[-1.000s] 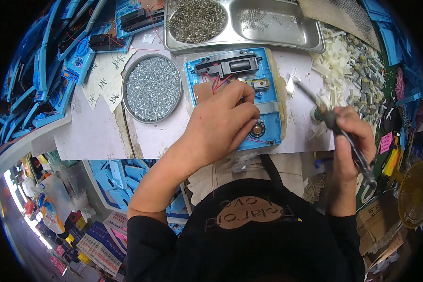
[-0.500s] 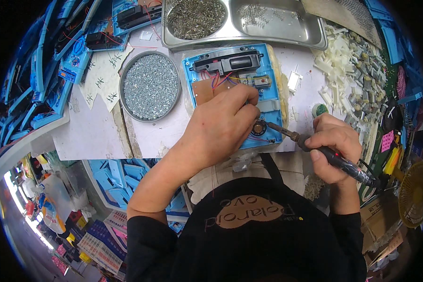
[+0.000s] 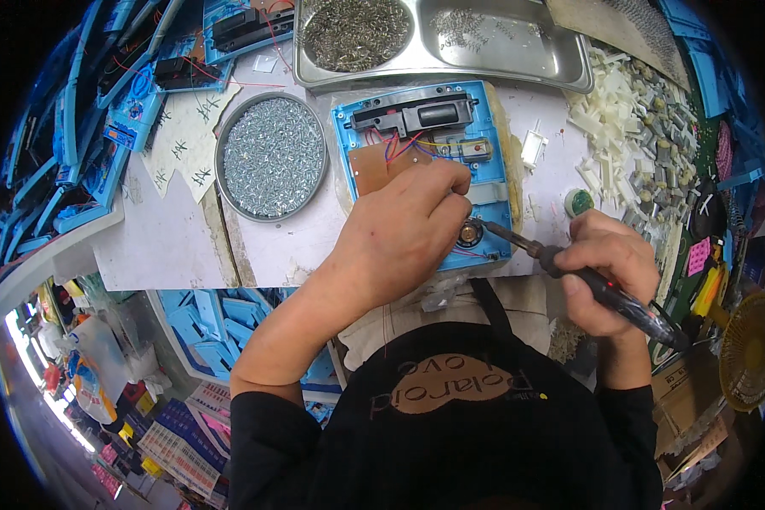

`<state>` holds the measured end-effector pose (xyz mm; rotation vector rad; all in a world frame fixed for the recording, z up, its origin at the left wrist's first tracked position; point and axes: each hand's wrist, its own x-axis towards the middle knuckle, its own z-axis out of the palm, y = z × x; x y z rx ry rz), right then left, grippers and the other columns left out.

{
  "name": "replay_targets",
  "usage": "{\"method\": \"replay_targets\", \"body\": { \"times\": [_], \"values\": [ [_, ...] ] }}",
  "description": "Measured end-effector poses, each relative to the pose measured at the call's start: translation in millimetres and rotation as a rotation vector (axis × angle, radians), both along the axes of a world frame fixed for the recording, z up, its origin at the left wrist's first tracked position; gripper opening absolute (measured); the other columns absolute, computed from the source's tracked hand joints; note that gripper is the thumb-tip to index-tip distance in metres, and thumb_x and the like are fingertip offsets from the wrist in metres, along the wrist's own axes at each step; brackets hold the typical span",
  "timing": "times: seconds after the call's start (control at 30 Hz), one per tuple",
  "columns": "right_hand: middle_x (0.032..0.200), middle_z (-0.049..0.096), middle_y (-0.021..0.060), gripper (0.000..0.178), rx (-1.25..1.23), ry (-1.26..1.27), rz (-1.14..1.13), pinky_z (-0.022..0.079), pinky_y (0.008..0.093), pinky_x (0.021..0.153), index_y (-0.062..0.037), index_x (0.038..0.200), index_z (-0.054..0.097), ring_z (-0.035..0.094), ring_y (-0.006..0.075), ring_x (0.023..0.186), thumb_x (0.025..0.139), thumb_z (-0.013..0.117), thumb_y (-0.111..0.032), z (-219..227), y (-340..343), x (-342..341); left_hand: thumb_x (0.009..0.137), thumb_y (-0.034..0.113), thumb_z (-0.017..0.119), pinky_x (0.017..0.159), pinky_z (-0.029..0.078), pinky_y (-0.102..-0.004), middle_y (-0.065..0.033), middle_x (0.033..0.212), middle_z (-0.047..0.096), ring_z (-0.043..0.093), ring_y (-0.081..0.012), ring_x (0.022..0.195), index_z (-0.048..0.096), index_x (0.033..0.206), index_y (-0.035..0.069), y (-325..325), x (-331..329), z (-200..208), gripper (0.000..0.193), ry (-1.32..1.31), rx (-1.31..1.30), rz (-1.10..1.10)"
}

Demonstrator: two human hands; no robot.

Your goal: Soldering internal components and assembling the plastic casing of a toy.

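Soldering iron (image 3: pixel 602 297) has swung in from beside white plastic parts (image 3: pixel 608 140) since second ago; tip is now at edge of round speaker (image 3: pixel 469 236), contact too small to tell.

Head view: my right hand (image 3: pixel 610 274) grips iron's dark handle, fingers wrapped round it. My left hand (image 3: pixel 405 225) lies over blue casing (image 3: pixel 496 219), fingers bent close together; cannot tell what they pinch. Casing sits open on table (image 3: pixel 178 246) before me, brown board (image 3: pixel 372 170) and black module (image 3: pixel 416 114) inside. Screw-filled dish (image 3: pixel 219 161) stands left of casing, metal tray (image 3: pixel 450 71) beyond.
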<state>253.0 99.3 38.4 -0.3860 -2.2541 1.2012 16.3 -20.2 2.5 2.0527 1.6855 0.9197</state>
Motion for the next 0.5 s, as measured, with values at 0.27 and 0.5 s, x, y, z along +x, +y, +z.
{"method": "replay_targets", "body": {
  "times": [0.27, 0.5],
  "values": [
    [0.065, 0.058, 0.0085, 0.017, -0.075, 0.091, -0.030, 0.048, 0.0345, 0.059, 0.0002, 0.092, 0.067, 0.052, 0.0223, 0.054, 0.077, 0.069, -0.007, -2, 4, 16, 0.074, -0.002, 0.076, 0.074, 0.056, -0.0379, -0.0095, 0.103, 0.063, 0.067, -0.0300, 0.091, 0.064, 0.093, 0.005, -1, 1, 2, 0.023, -0.024, -0.023, 0.011],
    [0.066, 0.059, 0.0091, 0.017, -0.086, 0.086, -0.026, 0.047, 0.0339, 0.057, -0.0004, 0.092, 0.067, 0.052, 0.0223, 0.054, 0.077, 0.070, -0.008, -4, 5, 18, 0.073, 0.002, 0.078, 0.069, 0.055, -0.0361, -0.0074, 0.100, 0.065, 0.067, -0.0272, 0.086, 0.069, 0.096, 0.008, -1, 0, 3, 0.025, 0.007, -0.002, -0.007]
  ]
}}
